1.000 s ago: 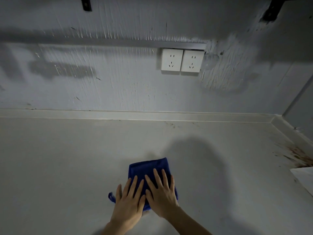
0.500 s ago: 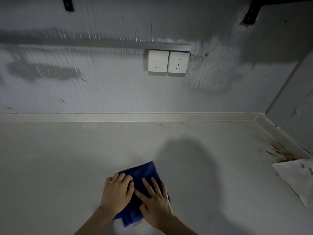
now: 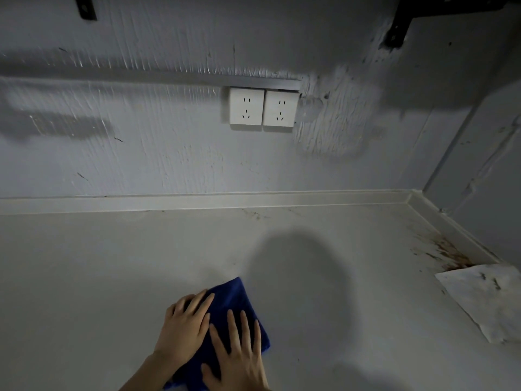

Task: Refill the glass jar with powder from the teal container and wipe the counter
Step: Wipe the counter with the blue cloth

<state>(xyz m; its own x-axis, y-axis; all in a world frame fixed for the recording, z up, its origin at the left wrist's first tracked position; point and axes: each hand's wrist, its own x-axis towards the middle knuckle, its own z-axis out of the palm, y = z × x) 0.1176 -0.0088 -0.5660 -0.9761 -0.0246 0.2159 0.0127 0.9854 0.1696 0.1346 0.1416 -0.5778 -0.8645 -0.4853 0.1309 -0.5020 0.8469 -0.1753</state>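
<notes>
Both hands, left (image 3: 184,324) and right (image 3: 239,354), were pressed flat, fingers spread, on the cloth (image 3: 234,303); stain (image 3: 448,252) lay at 2 o'clock, nearer the right.

A home kitchen: pale counter (image 3: 112,263), wall sockets (image 3: 263,107), stained corner (image 3: 448,252).

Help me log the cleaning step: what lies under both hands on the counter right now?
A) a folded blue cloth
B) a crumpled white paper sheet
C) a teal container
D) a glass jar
A: both the left hand and the right hand press flat on the folded blue cloth on the counter, while the white paper sheet lies apart at the right edge.
</notes>
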